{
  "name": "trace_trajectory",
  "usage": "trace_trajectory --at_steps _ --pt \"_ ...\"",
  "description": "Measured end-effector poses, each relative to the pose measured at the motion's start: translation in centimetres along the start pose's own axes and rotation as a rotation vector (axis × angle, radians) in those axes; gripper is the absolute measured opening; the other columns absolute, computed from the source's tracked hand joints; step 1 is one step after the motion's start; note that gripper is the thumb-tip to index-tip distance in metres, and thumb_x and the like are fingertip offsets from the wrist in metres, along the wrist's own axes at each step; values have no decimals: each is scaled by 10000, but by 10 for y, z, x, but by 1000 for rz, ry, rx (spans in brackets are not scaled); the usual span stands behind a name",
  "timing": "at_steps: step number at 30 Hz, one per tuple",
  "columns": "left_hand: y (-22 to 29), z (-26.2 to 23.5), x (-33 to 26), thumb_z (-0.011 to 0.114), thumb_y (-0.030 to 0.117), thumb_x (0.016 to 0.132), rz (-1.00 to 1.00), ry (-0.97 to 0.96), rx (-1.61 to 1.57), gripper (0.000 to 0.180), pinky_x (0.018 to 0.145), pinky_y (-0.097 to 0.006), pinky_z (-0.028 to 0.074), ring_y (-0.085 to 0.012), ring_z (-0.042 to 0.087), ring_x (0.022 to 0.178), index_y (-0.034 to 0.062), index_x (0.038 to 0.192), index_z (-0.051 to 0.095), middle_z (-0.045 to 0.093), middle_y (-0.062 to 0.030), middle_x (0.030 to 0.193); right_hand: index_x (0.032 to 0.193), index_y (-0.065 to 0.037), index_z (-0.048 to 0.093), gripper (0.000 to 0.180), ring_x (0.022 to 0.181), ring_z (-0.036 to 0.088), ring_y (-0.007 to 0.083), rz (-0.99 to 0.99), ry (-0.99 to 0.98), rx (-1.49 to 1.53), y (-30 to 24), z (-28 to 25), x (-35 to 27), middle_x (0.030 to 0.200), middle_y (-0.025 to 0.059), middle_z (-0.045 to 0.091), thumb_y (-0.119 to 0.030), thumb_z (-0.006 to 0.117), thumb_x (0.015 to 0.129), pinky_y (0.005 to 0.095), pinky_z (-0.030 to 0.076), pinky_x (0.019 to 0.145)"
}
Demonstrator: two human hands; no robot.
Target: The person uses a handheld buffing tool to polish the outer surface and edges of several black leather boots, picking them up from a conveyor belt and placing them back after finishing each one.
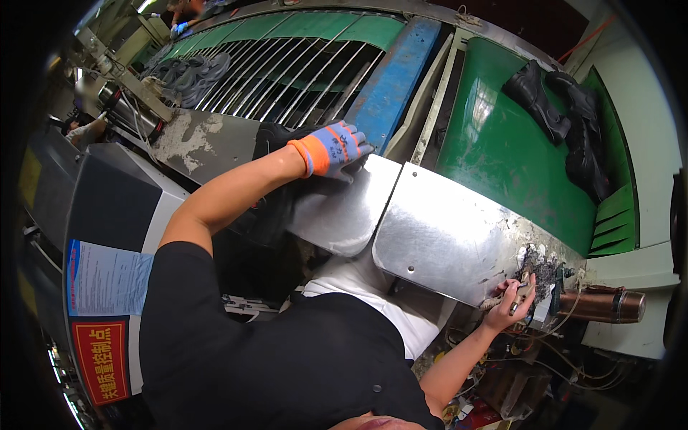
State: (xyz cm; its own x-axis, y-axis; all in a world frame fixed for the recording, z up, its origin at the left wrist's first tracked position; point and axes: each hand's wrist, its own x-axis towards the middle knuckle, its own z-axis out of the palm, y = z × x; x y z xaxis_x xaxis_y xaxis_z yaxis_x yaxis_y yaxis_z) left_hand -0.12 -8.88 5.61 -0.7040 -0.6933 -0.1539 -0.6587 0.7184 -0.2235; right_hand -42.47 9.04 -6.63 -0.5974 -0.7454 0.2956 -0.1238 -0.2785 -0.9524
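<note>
My left hand (333,150), in a grey and orange knit glove, reaches out to the inner end of a shiny metal plate (344,211), beside a blue beam (394,82). Its fingers are stretched out with the thumb apart, and nothing shows in them. Black, boot-like material (276,140) lies under and beside my left wrist. My bare right hand (510,304) is closed around a slim brownish tool (522,294) with a metal end. The tool's exact kind is hard to make out. This hand is at the near right edge of a second metal plate (451,236).
Several black boots (545,107) lie on a green belt (487,129) at the right. Grey shoe parts (190,75) rest on a roller conveyor (287,72). A copper-coloured flask (609,306) and loose cables are near my right hand. Another person's blue-gloved hand (179,29) shows far left.
</note>
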Motion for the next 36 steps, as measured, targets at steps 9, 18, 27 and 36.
trace_trajectory --at_steps 9,18,27,36 --pt "-1 -79 -84 914 170 623 -214 1118 -663 769 970 -366 507 -237 618 1087 2 1277 544 625 -133 1187 1386 54 401 484 704 534 139 -41 50 -66 1 -4 0 867 96 599 -111 528 948 272 463 639" --pt "3 -12 25 777 151 733 29 1188 -1496 649 1032 -336 434 -216 559 1193 -24 1305 527 576 -148 1310 1427 -26 367 520 678 519 115 337 409 238 -23 9 -15 761 22 540 -93 494 927 256 438 606" --pt "3 -51 63 789 123 730 155 869 -1533 629 1026 -315 428 -186 581 1141 -14 1300 562 620 -109 1247 1371 97 405 495 645 560 157 172 -400 187 -66 92 -70 762 102 561 -130 518 946 291 490 605" --pt "2 -54 78 741 237 770 195 835 -1424 692 998 -324 452 -190 603 1106 -47 1351 494 627 -130 1203 1320 81 492 427 609 586 103 -446 -633 150 -128 192 20 738 68 609 -12 551 908 233 483 567"
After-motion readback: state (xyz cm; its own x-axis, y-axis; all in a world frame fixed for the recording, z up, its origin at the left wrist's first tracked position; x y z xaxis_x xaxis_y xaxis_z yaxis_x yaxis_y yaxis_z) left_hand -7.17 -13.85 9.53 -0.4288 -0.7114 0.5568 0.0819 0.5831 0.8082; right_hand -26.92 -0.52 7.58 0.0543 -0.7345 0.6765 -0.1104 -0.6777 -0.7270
